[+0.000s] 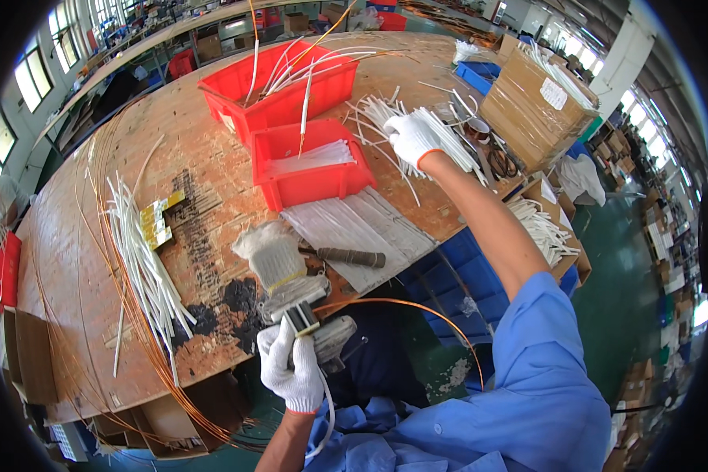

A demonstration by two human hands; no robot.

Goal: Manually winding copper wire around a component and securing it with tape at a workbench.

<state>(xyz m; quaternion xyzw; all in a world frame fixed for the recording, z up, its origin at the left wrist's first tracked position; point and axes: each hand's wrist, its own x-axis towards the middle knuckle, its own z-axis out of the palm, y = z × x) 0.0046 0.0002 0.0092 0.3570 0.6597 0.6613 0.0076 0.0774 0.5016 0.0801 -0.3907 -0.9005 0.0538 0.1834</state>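
My left hand (293, 370), in a white knit glove, is closed around a small dark block with pale edges (300, 318) at the table's front edge. Right beside the block is a grey vise (334, 337), partly covered by the hand. A copper wire (417, 304) arcs from the block's area towards my right side, and a white tube (330, 417) hangs below the left glove. Stretched out to the far right, my right hand (411, 140), also gloved, rests on a pile of white tubes (448, 140) with its fingers bent; what lies under the fingertips is hidden.
Two red bins (271, 193) with white tubes stand mid-table. A wooden-handled tool (352, 257) lies on plastic sheeting (362, 228). White tubes (145, 267) and copper wires cover the left side. A cardboard box (531, 110) stands far right; blue crates (460, 283) sit below the edge.
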